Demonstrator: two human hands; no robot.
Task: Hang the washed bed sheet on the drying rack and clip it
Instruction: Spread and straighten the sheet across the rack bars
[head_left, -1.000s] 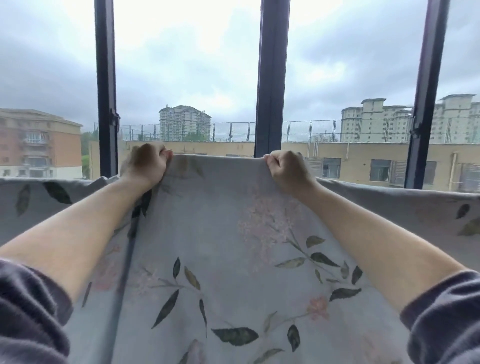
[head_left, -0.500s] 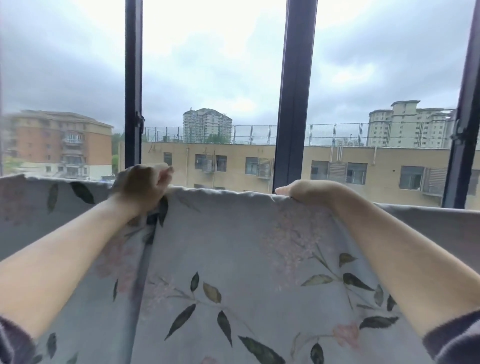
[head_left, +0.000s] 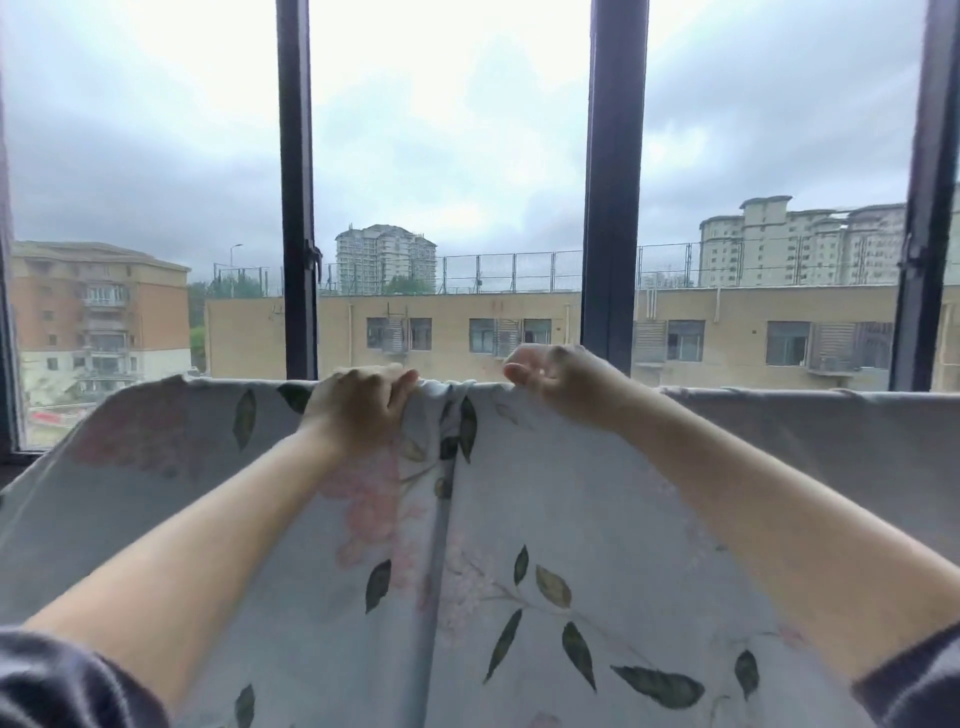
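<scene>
Fingers (head_left: 388, 383) of the left hand (head_left: 358, 410) curl over the top fold of the bed sheet (head_left: 519, 499), pinching a gathered bunch. At 3 o'clock the right hand (head_left: 563, 384) curls at the fold; its grip I cannot tell. The sheet drapes toward 6 o'clock, hiding the drying rack. Likely best to draw the hands toward 9 and 3, smoothing the bunch before clipping.

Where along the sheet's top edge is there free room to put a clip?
Two free stretches: the top edge from the left hand out to the left corner of the bed sheet, and from the right hand to the picture's right side. Crowded: the short gap between the hands, where the fabric is bunched.
</scene>
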